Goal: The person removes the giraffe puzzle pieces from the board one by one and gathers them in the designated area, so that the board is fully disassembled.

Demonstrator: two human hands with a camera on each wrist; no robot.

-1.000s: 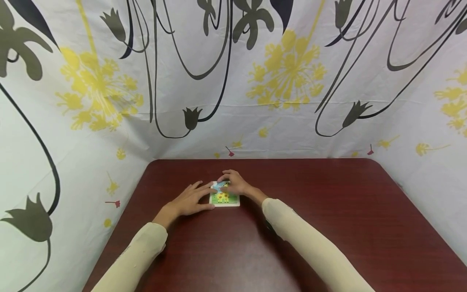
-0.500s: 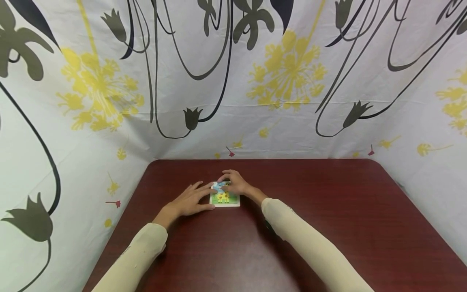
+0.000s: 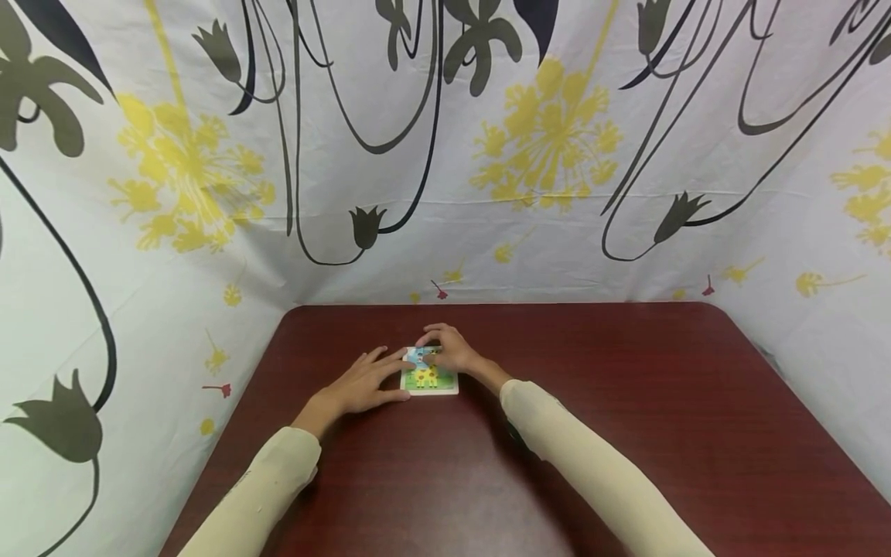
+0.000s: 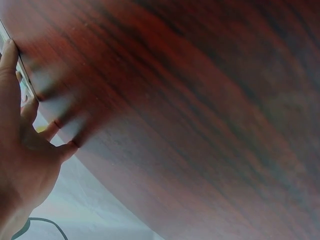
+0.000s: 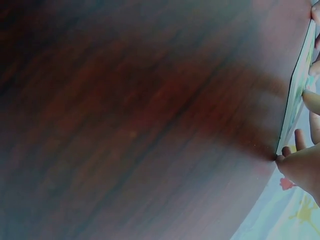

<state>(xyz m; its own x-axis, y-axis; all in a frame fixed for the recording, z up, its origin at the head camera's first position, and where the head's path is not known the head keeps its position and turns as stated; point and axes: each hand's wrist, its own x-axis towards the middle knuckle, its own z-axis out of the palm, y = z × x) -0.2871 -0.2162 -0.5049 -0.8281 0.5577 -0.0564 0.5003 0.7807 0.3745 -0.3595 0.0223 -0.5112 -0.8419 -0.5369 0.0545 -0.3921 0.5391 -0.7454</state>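
A small flat picture board (image 3: 437, 381) with a white border and a yellow giraffe on green and blue lies on the dark red table. My left hand (image 3: 358, 384) reaches it from the left, fingers spread and straight, with fingertips and thumb at its left edge. From the right, my right hand (image 3: 451, 352) arches over its upper part, hiding the top right. The index fingertip is by the top edge and the thumb over the blue area. In the right wrist view, the board (image 5: 296, 87) shows edge-on beside the right hand (image 5: 302, 167). The left wrist view shows the left hand (image 4: 25, 155) at its edge.
The dark red wooden table (image 3: 626, 418) has rounded far corners. A white cloth (image 3: 452, 170) with grey tulips and yellow flowers hangs behind it and along both sides. Light-coloured sleeves (image 3: 592, 464) cover both forearms.
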